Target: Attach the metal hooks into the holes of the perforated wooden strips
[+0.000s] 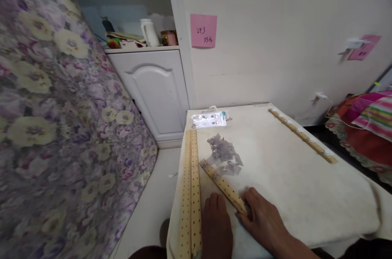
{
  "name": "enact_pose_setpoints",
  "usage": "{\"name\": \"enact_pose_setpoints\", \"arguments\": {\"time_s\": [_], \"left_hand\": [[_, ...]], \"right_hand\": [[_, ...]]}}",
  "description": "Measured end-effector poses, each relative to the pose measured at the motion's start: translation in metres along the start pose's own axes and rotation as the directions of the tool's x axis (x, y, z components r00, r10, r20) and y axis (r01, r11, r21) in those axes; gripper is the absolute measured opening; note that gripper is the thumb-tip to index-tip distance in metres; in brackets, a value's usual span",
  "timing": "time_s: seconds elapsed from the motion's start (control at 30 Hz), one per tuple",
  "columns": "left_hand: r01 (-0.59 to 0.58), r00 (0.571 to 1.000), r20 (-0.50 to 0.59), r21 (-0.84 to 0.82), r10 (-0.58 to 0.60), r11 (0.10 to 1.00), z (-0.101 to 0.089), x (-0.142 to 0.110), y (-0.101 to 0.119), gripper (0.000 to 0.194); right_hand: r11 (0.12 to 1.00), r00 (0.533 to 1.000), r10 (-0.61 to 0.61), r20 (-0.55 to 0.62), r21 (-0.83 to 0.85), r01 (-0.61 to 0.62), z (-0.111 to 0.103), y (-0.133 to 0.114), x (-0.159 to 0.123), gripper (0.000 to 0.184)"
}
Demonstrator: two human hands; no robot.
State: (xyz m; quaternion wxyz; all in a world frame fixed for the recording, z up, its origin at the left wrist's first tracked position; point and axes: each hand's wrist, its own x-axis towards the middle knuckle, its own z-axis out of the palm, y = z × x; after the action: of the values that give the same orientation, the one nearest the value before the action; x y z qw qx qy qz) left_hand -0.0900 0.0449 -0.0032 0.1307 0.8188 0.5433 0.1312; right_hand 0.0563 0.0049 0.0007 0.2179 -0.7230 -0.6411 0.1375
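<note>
My right hand [265, 218] is closed around the near end of a perforated wooden strip [225, 187]. The strip lies slantwise, its far end pointing up and left toward a heap of small clear plastic bags [223, 151]. Metal bits show in the bags, too small to name. Beside the strip, my left hand [217, 224] is low over the table with its fingers curled together; whatever they hold, if anything, is hidden. Two longer strips with rows of holes [190, 193] lie side by side along the table's left edge, just left of that hand.
A blister pack with metal pieces [210, 119] lies at the table's [290, 193] far left corner. On the right edge rests a wooden strip with several metal hooks [301, 134]. A floral curtain [76, 128] hangs left, a white cabinet [153, 91] stands behind, and red fabric [361, 124] is right.
</note>
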Motion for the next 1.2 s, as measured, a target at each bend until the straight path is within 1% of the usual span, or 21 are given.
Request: {"name": "enact_pose_setpoints", "arguments": {"time_s": [0.07,0.13,0.2,0.27,0.33,0.4,0.47,0.53,0.63,0.73,0.9,1.07,1.2], "left_hand": [[-0.002,1.000,-0.001,-0.003,0.002,1.000,0.001,0.000,0.000,0.037],[-0.014,1.000,-0.008,0.001,0.014,1.000,0.001,0.001,-0.001,0.038],[-0.028,0.999,-0.015,0.001,0.028,1.000,-0.001,0.001,-0.001,0.038],[-0.031,0.999,-0.024,-0.001,0.031,1.000,-0.003,0.002,0.000,0.038],[-0.029,0.999,-0.028,-0.006,0.029,1.000,-0.006,0.003,0.001,0.037],[-0.028,0.999,-0.026,-0.011,0.027,1.000,-0.008,0.003,0.001,0.036],[-0.029,0.999,-0.021,-0.022,0.028,0.999,-0.010,0.004,0.002,0.035],[-0.027,0.999,-0.021,-0.032,0.026,0.999,-0.011,0.004,0.003,0.035],[-0.024,1.000,-0.018,-0.030,0.024,0.999,-0.012,0.004,0.003,0.036],[-0.023,0.999,-0.022,-0.021,0.023,1.000,-0.011,0.004,0.003,0.034],[-0.030,0.999,-0.039,-0.014,0.030,0.999,-0.007,0.004,0.001,0.033],[-0.037,0.999,-0.040,-0.001,0.037,0.999,-0.003,0.005,-0.002,0.033],[-0.043,0.998,-0.050,-0.007,0.042,0.999,-0.005,0.005,-0.001,0.033]], "right_hand": [[0.999,1.000,-0.006,0.012,0.038,0.005,-0.002,0.001,0.000,0.021],[0.995,0.999,-0.020,0.026,0.101,0.017,-0.007,0.004,0.004,0.021],[0.985,0.999,-0.027,0.018,0.170,0.023,-0.011,0.008,0.015,0.017],[0.980,1.000,-0.018,-0.016,0.200,0.021,-0.015,0.014,0.033,0.015],[0.984,0.998,-0.019,-0.052,0.174,0.028,-0.015,0.018,0.053,0.011],[0.992,0.995,0.005,-0.098,0.123,0.007,-0.013,0.021,0.073,0.014],[0.998,0.994,0.008,-0.110,0.062,-0.001,-0.009,0.021,0.087,0.016],[1.000,0.995,0.004,-0.095,-0.004,-0.004,-0.004,0.019,0.096,0.016],[0.997,0.996,0.015,-0.083,-0.074,-0.021,0.002,0.015,0.099,0.015],[0.995,0.995,0.030,-0.091,-0.092,-0.039,0.004,0.013,0.099,0.014],[0.996,0.991,0.041,-0.129,-0.068,-0.050,0.000,0.013,0.104,0.018],[0.998,0.992,0.019,-0.127,-0.060,-0.027,-0.003,0.010,0.116,0.016],[0.999,0.990,0.014,-0.141,-0.040,-0.020,-0.004,0.008,0.121,0.014]]}}
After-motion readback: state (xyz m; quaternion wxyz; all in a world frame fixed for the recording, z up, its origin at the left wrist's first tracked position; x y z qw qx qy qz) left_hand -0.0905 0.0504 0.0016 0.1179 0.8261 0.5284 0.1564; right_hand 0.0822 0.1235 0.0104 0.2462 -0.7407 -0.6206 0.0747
